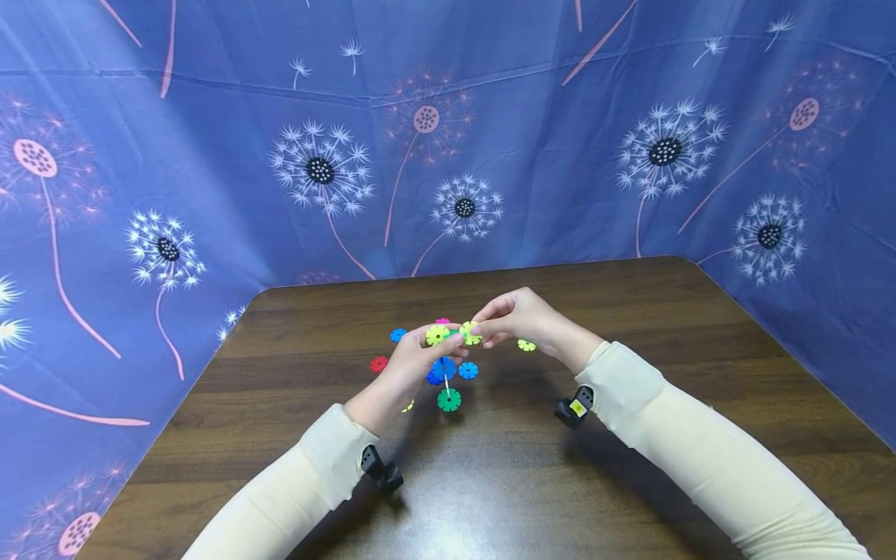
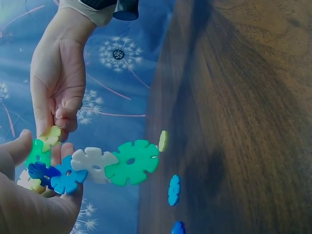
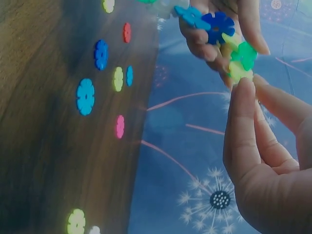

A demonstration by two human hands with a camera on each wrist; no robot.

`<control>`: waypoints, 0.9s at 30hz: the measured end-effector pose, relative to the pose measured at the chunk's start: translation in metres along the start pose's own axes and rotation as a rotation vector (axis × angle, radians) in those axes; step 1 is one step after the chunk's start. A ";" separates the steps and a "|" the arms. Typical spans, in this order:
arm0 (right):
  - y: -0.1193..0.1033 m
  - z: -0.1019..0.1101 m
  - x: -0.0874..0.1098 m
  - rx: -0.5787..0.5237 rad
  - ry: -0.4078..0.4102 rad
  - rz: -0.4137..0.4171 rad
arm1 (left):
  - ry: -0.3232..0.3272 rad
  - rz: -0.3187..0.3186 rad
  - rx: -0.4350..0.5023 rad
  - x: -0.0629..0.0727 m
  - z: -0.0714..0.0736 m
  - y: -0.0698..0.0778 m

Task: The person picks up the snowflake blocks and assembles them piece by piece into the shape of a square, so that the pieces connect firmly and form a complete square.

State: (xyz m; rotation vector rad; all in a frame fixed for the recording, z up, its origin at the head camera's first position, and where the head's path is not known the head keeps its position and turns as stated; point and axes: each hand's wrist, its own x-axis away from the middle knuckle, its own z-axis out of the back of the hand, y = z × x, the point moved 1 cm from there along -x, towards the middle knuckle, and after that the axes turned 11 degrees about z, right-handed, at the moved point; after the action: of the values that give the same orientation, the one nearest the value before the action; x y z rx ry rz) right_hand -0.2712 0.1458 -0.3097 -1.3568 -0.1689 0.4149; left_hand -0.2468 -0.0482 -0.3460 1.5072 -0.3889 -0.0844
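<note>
My left hand [image 1: 411,359] holds a chain of slotted plastic snowflake discs above the table. In the left wrist view the chain runs from a large green disc [image 2: 141,168] through a white disc [image 2: 89,165], a blue disc [image 2: 66,181] and a dark blue disc [image 2: 45,171]. Beyond these, a second green disc [image 2: 37,155] sits near the left thumb, with a pale yellow disc [image 2: 30,183] beside the dark blue one. My right hand [image 1: 523,320] pinches a yellow disc [image 1: 471,334] at the chain's end between thumb and fingers, against the second green disc.
Loose discs lie on the brown table [image 1: 560,467] under and around the hands: a red disc [image 1: 379,364], a light blue disc [image 1: 468,371], a pink disc [image 3: 120,126], a yellow disc [image 1: 526,345] and several others. A blue dandelion-print cloth [image 1: 532,101] hangs behind the table.
</note>
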 end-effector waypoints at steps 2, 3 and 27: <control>0.000 0.004 0.000 0.005 0.004 -0.003 | 0.004 0.001 -0.003 0.000 0.001 0.000; -0.001 0.007 -0.001 0.010 0.009 -0.005 | 0.007 0.002 -0.004 0.001 0.001 0.000; 0.015 0.054 -0.018 0.131 0.174 -0.015 | 0.005 0.003 -0.011 0.001 0.009 0.003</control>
State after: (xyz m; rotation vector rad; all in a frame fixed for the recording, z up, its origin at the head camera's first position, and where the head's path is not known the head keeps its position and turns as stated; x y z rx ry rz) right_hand -0.3092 0.1901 -0.3109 -1.2544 -0.0077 0.2891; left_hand -0.2488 -0.0569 -0.3424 1.4963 -0.3861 -0.0808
